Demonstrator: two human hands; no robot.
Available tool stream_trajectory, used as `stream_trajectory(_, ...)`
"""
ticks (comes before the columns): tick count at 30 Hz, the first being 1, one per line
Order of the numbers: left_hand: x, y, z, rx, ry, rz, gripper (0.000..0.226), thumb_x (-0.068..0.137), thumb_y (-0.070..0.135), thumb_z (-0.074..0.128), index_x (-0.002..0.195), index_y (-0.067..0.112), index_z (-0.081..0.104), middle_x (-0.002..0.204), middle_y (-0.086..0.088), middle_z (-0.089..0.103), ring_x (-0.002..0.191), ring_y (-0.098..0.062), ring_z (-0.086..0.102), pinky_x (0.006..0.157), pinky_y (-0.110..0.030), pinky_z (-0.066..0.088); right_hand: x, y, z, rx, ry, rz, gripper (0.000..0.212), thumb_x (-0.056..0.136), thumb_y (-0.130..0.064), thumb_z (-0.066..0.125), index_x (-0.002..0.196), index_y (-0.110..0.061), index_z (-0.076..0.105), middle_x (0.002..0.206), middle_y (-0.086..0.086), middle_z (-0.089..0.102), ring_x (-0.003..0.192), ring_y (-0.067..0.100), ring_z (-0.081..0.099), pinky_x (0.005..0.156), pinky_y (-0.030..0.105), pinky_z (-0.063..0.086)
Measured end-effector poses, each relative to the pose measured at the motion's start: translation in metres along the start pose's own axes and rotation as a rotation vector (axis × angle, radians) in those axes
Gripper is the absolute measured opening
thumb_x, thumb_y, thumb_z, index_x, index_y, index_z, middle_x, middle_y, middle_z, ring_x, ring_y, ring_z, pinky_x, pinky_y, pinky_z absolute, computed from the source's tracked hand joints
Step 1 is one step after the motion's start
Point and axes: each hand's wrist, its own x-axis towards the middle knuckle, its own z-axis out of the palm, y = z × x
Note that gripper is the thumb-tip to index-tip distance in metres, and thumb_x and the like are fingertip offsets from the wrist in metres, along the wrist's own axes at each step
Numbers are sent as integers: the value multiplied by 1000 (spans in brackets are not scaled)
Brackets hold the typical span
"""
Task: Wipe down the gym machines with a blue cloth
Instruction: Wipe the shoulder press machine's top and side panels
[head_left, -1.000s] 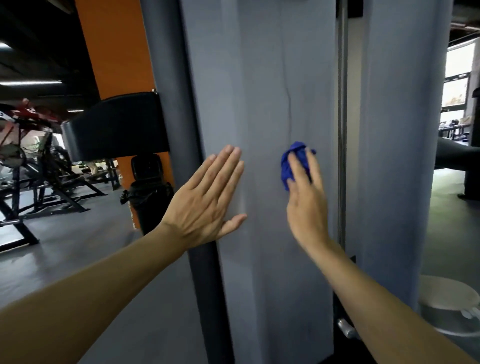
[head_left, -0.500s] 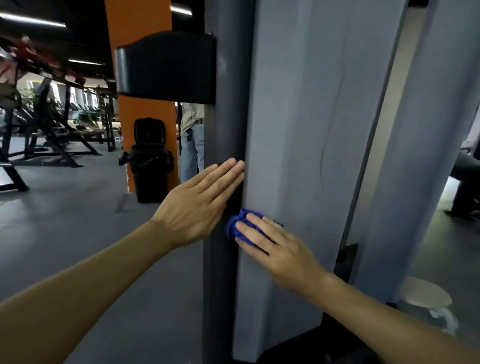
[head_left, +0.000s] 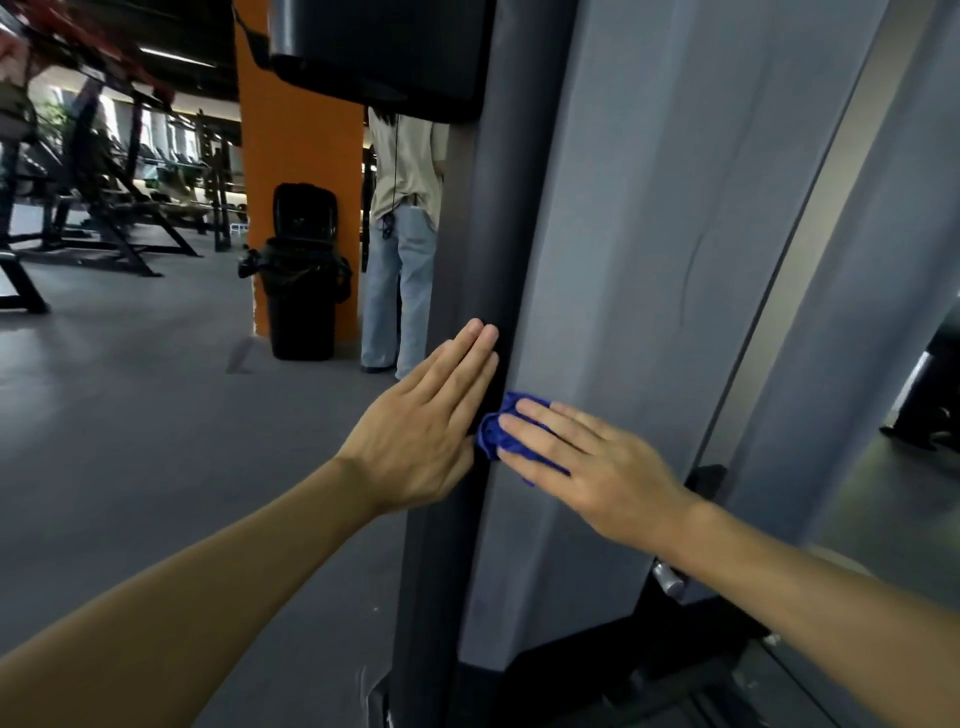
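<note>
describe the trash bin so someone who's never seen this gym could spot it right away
Find the orange pillar left of the grey machine panel. The bin stands on the floor at its base, just left of a person in jeans. It is the only squat black container there, lined with a black bag and with its lid flipped up.
</note>
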Motion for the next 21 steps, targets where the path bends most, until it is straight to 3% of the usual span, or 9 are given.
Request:
stream_trajectory(3, -1, 2, -2, 30, -40, -1, 90, 102, 52, 42, 158, -12, 10, 167, -35, -4, 158, -43, -9, 130, -53, 9, 23, 37, -17, -16, 112, 112, 50, 104, 1, 37, 149, -13, 53, 160, 15, 39, 149, 34, 36, 121, 47, 34)
stream_trajectory(7, -6, 4, 2, 32, -58, -6, 95, 99, 53, 46, 159, -10, 7, 167, -34, -6, 158, -43, -9, 130, -54, 9, 32, 37, -18, 18, 288, 401, 51, 103, 8, 40, 148, -12, 55, 158, 16, 42, 150, 34, 35, 120, 44, 37)
stream_trajectory(12, -10, 6, 2, 23, -73, -6, 92, 96, 44, 50, 159, -8, 9, 168, -32, -4, 159, -41, -7, 130, -53, 11, -32, -26, 22, 62, -35, -93, 48, 101, -3, 46, 148, -13, 54, 162, 13, 37, 152, 32, 31, 125, 45, 26)
stream_trajectory(14, -10, 4, 0, 48, -72, 11, 91, 97, 43, 49, 159, -8, 6, 168, -32, -6, 159, -42, -7, 129, -54, 11, -27, -5, 14, 69, -7, -113, 46, 102, -2, 47, 145, -14, 57, 161, 12, 39, 150, 30, 35, 125, 43, 26)
stream_trajectory(18, -9, 5, -3, 79, -81, 9, 91, 95, 41, 49, 158, -10, 9, 167, -34, -4, 159, -43, -4, 130, -55, 12, 13, 63, -26, -2, 291, 290, 46, 99, 0, 54, 140, -18, 64, 155, 9, 49, 141, 30, 49, 109, 44, 44)
stream_trajectory(21, -8, 14, -3, 82, -80, -17, 89, 96, 42, 47, 158, -12, 12, 167, -35, -3, 159, -44, -2, 129, -57, 14, 20, 60, -28, -25, 402, 504, 41, 98, -6, 58, 135, -21, 68, 152, 6, 52, 129, 31, 56, 93, 44, 49)
